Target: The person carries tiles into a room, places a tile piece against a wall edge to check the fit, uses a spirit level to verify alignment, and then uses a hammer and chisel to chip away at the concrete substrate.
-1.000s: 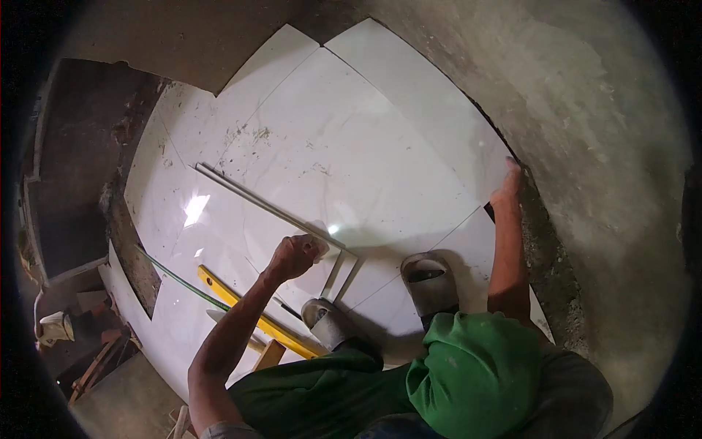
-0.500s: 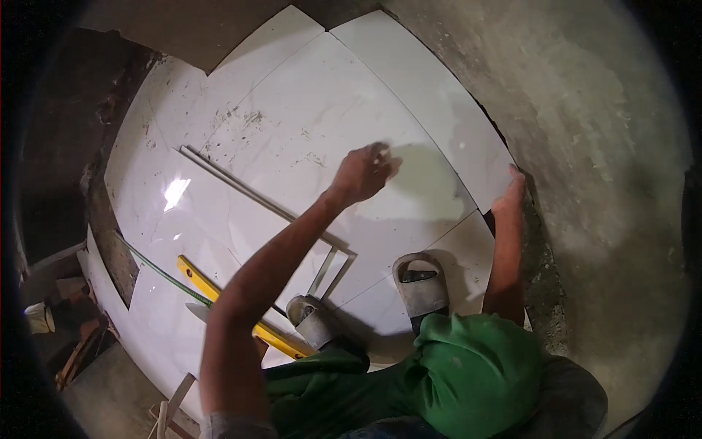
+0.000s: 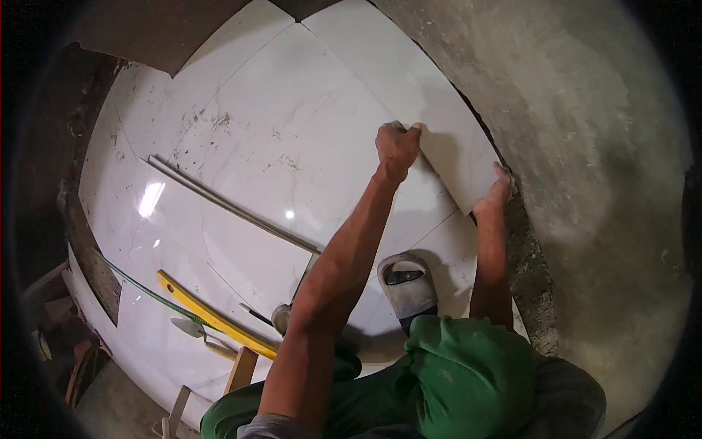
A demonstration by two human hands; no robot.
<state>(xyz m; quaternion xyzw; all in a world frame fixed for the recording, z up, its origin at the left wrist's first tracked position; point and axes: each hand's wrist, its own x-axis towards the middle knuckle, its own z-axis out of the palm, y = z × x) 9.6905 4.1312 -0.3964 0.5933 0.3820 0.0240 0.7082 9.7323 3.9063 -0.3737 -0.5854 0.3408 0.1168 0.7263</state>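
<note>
Hose, thin and green, curves in from the left to the yellow level, which lies slantwise on the white tiled floor. A trowel with a wooden handle rests on the near side of the level, and a piece of wood stands close to the level's near end. Beyond the level, a long metal bar lies on the tiles at a similar slant. Right of the level, a dusty sandal is on the person's foot. Farther off, well beyond the level and to its right, the left hand has its fingers bent in at the left edge of the edge tile; whether it pinches that edge cannot be told. Rightmost from the level, the right hand is closed round the tile's near corner, its fingers partly hidden, beside bare grey concrete.
</note>
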